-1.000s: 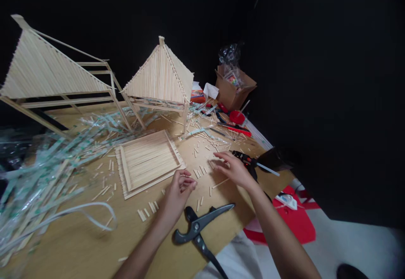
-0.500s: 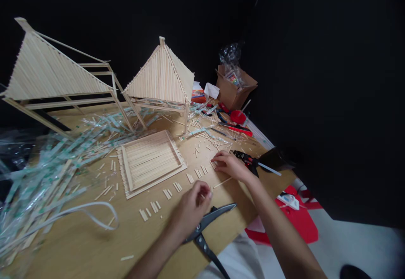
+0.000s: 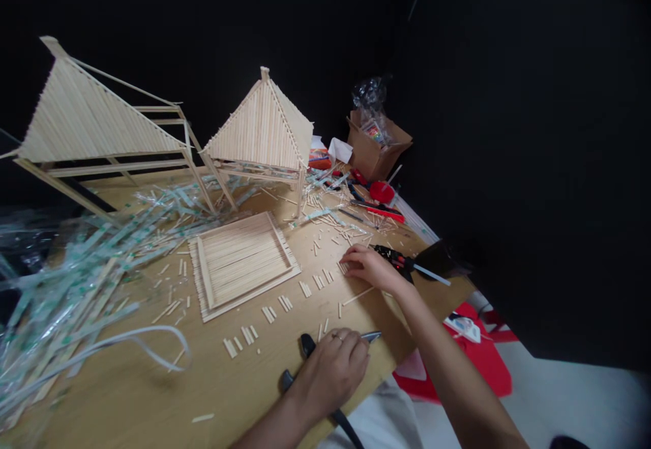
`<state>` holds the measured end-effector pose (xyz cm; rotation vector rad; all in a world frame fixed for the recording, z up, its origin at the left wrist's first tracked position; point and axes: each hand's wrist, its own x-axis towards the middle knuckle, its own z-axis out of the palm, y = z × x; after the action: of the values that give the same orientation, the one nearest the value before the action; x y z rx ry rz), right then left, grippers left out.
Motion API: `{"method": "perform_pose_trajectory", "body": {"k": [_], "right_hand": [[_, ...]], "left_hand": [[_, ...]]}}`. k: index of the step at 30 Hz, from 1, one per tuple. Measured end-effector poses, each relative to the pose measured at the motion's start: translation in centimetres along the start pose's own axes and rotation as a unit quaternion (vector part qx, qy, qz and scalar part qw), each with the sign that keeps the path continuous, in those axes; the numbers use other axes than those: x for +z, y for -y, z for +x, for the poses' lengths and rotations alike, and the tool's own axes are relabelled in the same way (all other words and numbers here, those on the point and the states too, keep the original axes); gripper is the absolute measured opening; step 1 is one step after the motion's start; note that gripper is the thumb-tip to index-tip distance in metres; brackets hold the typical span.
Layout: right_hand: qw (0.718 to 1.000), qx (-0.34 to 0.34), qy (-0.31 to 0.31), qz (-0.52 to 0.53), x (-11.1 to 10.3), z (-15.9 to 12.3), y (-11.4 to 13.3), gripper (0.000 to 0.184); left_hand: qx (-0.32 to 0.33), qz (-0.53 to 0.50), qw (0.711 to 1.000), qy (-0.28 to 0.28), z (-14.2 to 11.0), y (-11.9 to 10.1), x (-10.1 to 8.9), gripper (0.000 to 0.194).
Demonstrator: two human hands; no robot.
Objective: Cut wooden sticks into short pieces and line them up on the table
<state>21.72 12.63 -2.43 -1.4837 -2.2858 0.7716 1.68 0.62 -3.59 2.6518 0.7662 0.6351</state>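
My left hand (image 3: pixel 338 364) is closed over the middle of a pair of dark shears (image 3: pixel 346 428), hiding most of them; a lower handle, the jaw tip and two rounded ends show around it. My right hand (image 3: pixel 373 269) is down on the table with curved fingers, the tips pinched at a small group of short wooden sticks (image 3: pixel 343 268). Further groups of short sticks (image 3: pixel 285 302) lie in a slanting row towards the lower left. Behind the row lies a wooden stick panel (image 3: pixel 244 259) with raised strips along its edges.
Two stick-built roofed models (image 3: pixel 259 123) stand at the back. Clear plastic wrappers (image 3: pixel 112 266) and loose sticks cover the left. Close beyond my right hand lies a glue gun (image 3: pixel 394 256) with a glue stick in it. A cardboard box (image 3: pixel 376 150) stands at the back right.
My left hand has moved right and down from beside the row of sticks onto the shears. My right hand has lowered slightly to the small stick group and stayed there.
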Motion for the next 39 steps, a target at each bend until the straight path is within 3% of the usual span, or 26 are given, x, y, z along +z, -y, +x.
{"method": "perform_pose_trajectory", "body": {"k": [16, 23, 27, 29, 34, 39], "right_hand": [[0.994, 0.069, -0.028, -0.079, 0.4, -2.1, 0.7, 0.021], [0.994, 0.069, -0.049, -0.073, 0.4, -3.1, 1.0, 0.029], [0.993, 0.068, -0.074, -0.060, 1.0, -4.6, 3.2, 0.026], [0.996, 0.060, -0.054, -0.039, 1.5, -5.4, 4.6, 0.023], [0.997, 0.045, -0.007, -0.055, 3.4, -6.5, 6.4, 0.034], [0.998, 0.028, -0.008, -0.060, 4.2, -6.0, 5.9, 0.021]], "left_hand": [[0.084, 0.145, 0.985, 0.045, -0.5, -0.6, -0.3, 0.019], [0.087, 0.203, 0.975, -0.034, -1.3, -1.4, 1.4, 0.022], [0.065, 0.218, 0.972, -0.060, -1.3, -2.1, 2.0, 0.024], [0.055, 0.235, 0.968, -0.074, -1.4, -2.6, 2.4, 0.026], [0.108, 0.313, 0.936, -0.119, -1.3, -3.5, 4.0, 0.027], [0.098, 0.374, 0.907, -0.165, -0.8, -3.7, 5.6, 0.015]]}}
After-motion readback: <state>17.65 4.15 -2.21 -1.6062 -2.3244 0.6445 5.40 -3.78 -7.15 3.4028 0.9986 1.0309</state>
